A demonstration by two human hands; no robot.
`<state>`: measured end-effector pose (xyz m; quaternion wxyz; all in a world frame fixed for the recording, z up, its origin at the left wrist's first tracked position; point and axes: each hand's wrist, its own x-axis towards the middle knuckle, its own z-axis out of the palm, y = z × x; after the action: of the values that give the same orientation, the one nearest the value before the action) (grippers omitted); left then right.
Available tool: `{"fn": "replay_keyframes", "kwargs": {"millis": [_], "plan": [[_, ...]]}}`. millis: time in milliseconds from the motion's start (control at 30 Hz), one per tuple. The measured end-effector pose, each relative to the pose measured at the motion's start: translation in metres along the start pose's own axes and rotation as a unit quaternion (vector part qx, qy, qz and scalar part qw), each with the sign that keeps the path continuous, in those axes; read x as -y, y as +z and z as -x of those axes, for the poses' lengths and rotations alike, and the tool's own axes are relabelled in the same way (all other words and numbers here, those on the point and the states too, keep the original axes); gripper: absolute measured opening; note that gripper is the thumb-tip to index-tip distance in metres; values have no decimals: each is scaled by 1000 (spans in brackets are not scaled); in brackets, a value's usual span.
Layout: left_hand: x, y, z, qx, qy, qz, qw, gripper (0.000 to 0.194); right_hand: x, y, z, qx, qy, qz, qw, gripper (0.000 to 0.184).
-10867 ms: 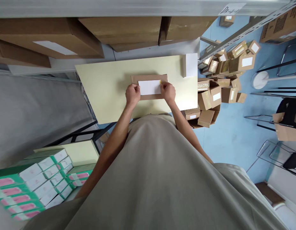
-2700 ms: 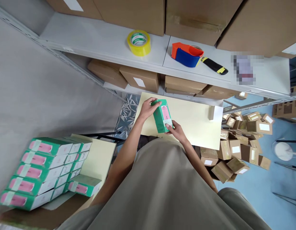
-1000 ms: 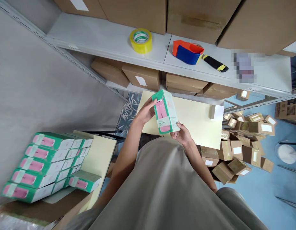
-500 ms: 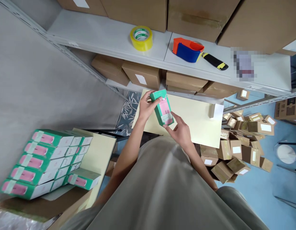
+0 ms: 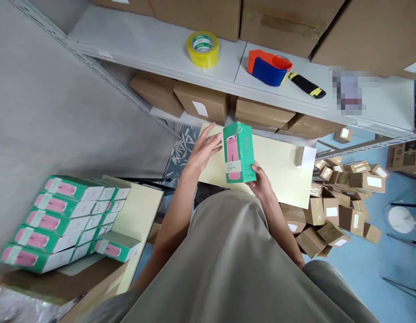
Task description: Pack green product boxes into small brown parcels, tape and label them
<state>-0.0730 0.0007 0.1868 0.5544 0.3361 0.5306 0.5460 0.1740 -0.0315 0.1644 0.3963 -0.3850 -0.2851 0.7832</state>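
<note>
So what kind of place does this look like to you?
Probably a small stockroom or packing area: brown cardboard boxes heaped on the blue floor, green-and-pink printed cartons stacked on the left, and a yellow roll of tape on the grey metal shelf.

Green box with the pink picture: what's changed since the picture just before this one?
The green box has turned: its pink-pictured face now sits at the left, and a green side shows at the right. The left hand has let go, fingers spread beside it; the right hand holds its lower right edge. The yellow tape roll, orange-and-blue tape dispenser and stacked boxes stayed put.
</note>
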Motion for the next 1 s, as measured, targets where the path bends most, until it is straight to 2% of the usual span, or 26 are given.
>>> {"fn": "replay_keyframes", "kwargs": {"millis": [67, 167, 333, 433, 533, 600, 633, 767, 833, 900, 933, 1000], "plan": [[1, -1, -1, 29, -28, 26, 999, 82, -5, 0, 0, 32, 32, -56, 997, 40], [0, 7, -2, 58, -35, 32, 997, 81, -12, 2, -1, 49, 56, -82, 994, 45], [-5, 18, 0, 52, -27, 12, 998, 78, -12, 3, -1, 49, 63, -83, 993, 46], [-5, 15, -1, 34, -24, 3, 999, 82, -7, 3, 1, 28, 32, -43, 998, 46], [5, 7, 1, 18, -38, 2, 999, 81, -1, 5, 4, -38, -44, 79, 995, 63], [18, 2, 5, 13, -81, 15, 997, 72, 2, 7, 6, -96, -98, 206, 969, 71], [26, 0, 9, 14, -111, 25, 993, 69, 3, 8, 6, -122, -122, 277, 945, 72], [56, 3, 25, 49, -217, 84, 971, 62, 0, 13, 4, -179, -181, 524, 813, 62], [66, 9, 31, 63, -233, 115, 964, 60, -3, 15, 3, -177, -195, 584, 768, 56], [71, 15, 34, 61, -232, 137, 961, 59, -6, 16, 3, -170, -204, 599, 755, 53], [71, 17, 35, 55, -230, 143, 961, 58, -7, 15, 2, -167, -205, 592, 762, 53], [68, 20, 36, 34, -220, 144, 964, 55, -7, 14, -1, -159, -195, 534, 807, 55]]}}
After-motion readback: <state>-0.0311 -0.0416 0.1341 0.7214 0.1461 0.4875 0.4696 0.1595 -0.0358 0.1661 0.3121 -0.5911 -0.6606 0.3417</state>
